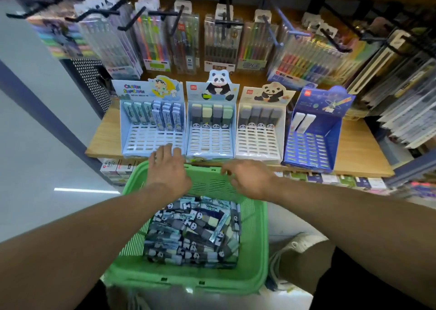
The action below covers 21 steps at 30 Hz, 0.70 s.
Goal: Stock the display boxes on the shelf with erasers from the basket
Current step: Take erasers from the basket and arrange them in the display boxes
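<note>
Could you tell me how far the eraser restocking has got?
Barely begun. Each of the four display boxes holds only a back row; front slots gape. Nothing is in hand: left hand and right hand hover empty over the green basket, full of erasers.

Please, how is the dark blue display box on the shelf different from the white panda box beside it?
The dark blue display box has a space picture on its header; the white panda box shows a panda. The dark blue display box holds two white erasers at its back left; the white panda box holds a row of four grey ones. Both stand on the wooden shelf with most slots unfilled.
</note>
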Each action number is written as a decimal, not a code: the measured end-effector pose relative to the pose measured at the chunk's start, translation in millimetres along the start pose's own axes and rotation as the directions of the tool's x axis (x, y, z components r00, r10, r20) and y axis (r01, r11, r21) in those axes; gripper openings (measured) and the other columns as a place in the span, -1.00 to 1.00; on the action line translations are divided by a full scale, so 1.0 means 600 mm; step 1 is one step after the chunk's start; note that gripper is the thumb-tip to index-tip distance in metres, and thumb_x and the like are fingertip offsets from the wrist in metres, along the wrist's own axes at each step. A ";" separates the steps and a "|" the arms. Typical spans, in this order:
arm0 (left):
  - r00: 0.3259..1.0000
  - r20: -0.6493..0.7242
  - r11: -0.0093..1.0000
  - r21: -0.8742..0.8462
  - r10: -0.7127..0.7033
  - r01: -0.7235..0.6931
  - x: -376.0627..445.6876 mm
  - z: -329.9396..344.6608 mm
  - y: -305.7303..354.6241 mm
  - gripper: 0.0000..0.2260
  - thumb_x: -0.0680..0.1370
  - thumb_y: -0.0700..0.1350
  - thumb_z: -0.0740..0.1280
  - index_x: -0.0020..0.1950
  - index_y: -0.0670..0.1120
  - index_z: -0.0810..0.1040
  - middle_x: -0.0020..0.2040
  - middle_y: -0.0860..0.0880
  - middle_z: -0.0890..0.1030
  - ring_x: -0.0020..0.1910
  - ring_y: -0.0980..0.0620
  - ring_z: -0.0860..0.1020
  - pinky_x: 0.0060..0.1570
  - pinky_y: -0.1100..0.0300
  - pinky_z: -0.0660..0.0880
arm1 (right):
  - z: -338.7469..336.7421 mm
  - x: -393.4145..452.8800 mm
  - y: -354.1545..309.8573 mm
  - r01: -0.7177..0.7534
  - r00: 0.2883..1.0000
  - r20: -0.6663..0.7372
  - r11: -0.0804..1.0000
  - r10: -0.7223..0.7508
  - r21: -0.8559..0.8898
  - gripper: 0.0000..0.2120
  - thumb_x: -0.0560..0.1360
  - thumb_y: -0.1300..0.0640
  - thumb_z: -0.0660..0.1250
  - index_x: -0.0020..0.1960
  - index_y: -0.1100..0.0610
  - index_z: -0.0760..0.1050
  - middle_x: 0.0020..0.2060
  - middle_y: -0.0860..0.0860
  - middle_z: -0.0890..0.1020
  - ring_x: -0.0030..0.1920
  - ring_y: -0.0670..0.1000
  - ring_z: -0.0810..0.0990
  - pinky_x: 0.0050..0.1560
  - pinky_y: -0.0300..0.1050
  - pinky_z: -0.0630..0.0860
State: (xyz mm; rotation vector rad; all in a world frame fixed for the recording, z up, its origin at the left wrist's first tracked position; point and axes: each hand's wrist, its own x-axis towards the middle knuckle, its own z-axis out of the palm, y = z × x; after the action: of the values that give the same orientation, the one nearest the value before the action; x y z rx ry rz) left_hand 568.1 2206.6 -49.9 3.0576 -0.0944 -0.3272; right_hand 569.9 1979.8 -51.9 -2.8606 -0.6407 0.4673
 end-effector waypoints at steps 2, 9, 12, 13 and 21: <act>0.994 -0.088 0.996 -0.045 0.067 -0.071 -0.025 0.011 -0.006 -0.54 0.47 -0.03 0.32 0.34 -0.07 0.32 0.28 -0.09 0.38 0.29 -0.09 0.35 0.38 -0.03 0.29 | 0.068 -0.008 -0.024 0.086 0.975 0.213 0.990 -0.061 -0.108 -0.53 0.55 0.31 0.23 0.41 0.01 0.43 0.32 0.04 0.56 0.16 0.10 0.61 0.09 0.03 0.62; 0.844 0.498 0.980 -0.077 0.199 -0.185 -0.112 0.136 -0.065 -0.53 0.54 0.01 0.35 0.44 0.02 0.38 0.40 -0.06 0.42 0.34 -0.05 0.41 0.36 0.02 0.39 | 0.240 0.007 -0.047 -0.099 0.918 0.378 0.993 0.117 -0.065 -0.39 0.54 0.36 0.26 0.55 0.12 0.24 0.37 0.15 0.47 0.32 0.20 0.49 0.23 0.10 0.52; 0.804 0.583 0.992 -0.037 0.119 -0.120 -0.128 0.176 -0.099 -0.51 0.55 0.07 0.34 0.46 0.04 0.37 0.40 -0.07 0.47 0.33 -0.04 0.46 0.33 0.14 0.41 | 0.282 0.039 -0.044 -0.239 0.922 0.326 0.969 0.207 0.060 -0.26 0.54 0.30 0.31 0.62 0.07 0.07 0.51 0.14 0.33 0.44 0.21 0.38 0.35 0.13 0.44; 0.793 0.602 0.995 -0.033 0.091 -0.090 -0.127 0.188 -0.105 -0.49 0.56 0.13 0.32 0.47 0.03 0.38 0.41 -0.07 0.47 0.35 -0.04 0.46 0.35 0.15 0.39 | 0.292 0.053 -0.043 -0.286 0.923 0.298 0.952 0.243 0.109 -0.26 0.56 0.23 0.34 0.63 0.07 0.06 0.53 0.13 0.29 0.48 0.20 0.34 0.40 0.12 0.41; 0.817 0.576 0.950 -0.268 0.026 0.159 -0.090 0.277 -0.087 -0.58 0.55 0.03 0.31 0.39 0.02 0.43 0.28 -0.12 0.55 0.15 -0.08 0.56 0.18 0.06 0.52 | 0.363 0.119 -0.052 -0.289 0.933 0.232 0.957 0.274 0.032 -0.26 0.57 -0.07 0.36 0.59 0.17 0.11 0.50 0.16 0.27 0.48 0.22 0.27 0.49 0.11 0.25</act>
State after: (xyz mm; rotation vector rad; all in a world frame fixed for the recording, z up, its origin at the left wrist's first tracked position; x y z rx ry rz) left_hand 482.7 2252.4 -204.3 2.5529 0.0361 -1.1487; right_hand 545.7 2060.4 -267.3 -2.8704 -0.2366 0.8488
